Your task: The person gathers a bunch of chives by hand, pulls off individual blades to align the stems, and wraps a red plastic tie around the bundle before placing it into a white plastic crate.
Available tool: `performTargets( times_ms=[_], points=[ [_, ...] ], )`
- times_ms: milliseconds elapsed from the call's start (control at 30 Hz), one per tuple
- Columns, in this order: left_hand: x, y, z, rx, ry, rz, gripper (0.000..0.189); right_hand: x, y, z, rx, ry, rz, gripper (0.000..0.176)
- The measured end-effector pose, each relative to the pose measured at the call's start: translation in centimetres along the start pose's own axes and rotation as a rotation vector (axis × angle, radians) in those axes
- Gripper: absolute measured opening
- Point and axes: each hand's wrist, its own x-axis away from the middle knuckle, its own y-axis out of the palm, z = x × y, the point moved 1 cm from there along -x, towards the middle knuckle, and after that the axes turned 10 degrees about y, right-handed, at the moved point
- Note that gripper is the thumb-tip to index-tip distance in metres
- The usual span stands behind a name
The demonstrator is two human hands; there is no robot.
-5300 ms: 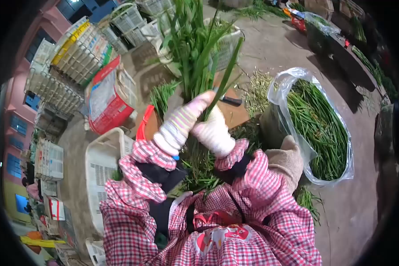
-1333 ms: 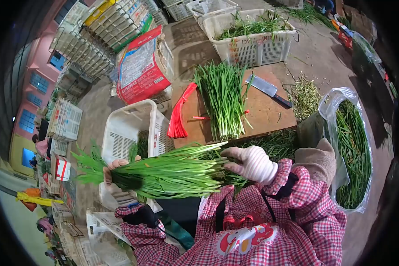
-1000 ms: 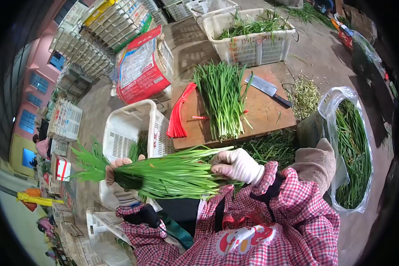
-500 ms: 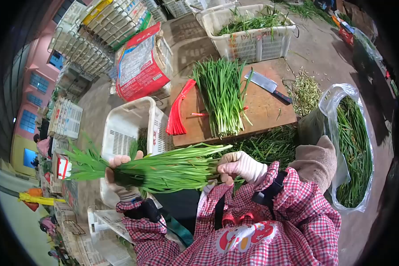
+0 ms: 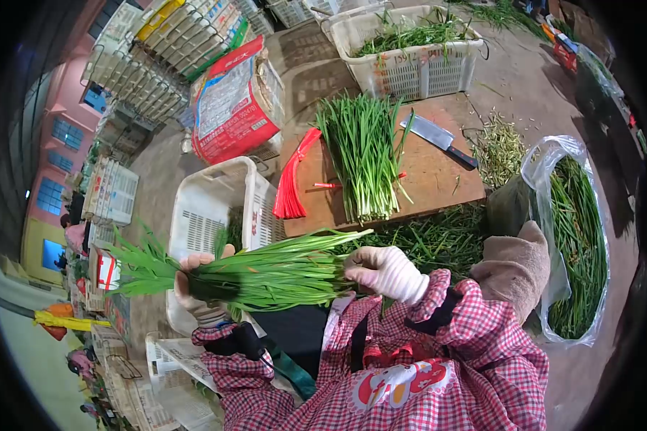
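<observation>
A loose bunch of garlic chives (image 5: 284, 276) lies sideways across my lap, leaf tips to the left and pale stem ends to the right. My left hand (image 5: 198, 287) is wrapped round its leafy part. At the stem ends my right hand (image 5: 387, 273), in a whitish glove, is closed with fingertips pinched on the stems. Beyond my hands, a bigger pile of garlic chives (image 5: 363, 158) rests on a wooden board (image 5: 438, 190). A cleaver (image 5: 438, 140) lies to its right, and a bundle of red ties (image 5: 292, 183) to its left.
A white plastic crate (image 5: 208, 190) stands left of the board, another crate (image 5: 417, 75) behind it. A clear plastic bag (image 5: 546, 169) of greens sits at the right. Loose leaves (image 5: 446, 233) lie before the board. A red-and-white sack (image 5: 237, 115) stands farther back.
My right hand has turned and moved slightly left and down along the stem ends. My left hand keeps its hold. The whole view has shifted a little.
</observation>
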Motion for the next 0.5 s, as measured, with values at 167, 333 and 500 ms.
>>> performTargets(
  times_ms=[167, 333, 500],
  points=[
    [0.1, 2.0, -0.5, 0.107, -0.010, 0.133, 0.036, -1.9, 1.5, -0.9, 0.290, -0.158, 0.047, 0.031],
    [-0.1, 3.5, -1.1, 0.249, -0.110, 0.078, 0.017, -3.4, 2.8, -1.0, -0.098, 0.067, -0.149, 0.015],
    [-0.4, 5.1, -1.4, 0.197, -0.145, 0.073, 0.013, -4.0, 2.9, -0.2, -0.211, 0.187, -0.219, 0.011]
  ],
)
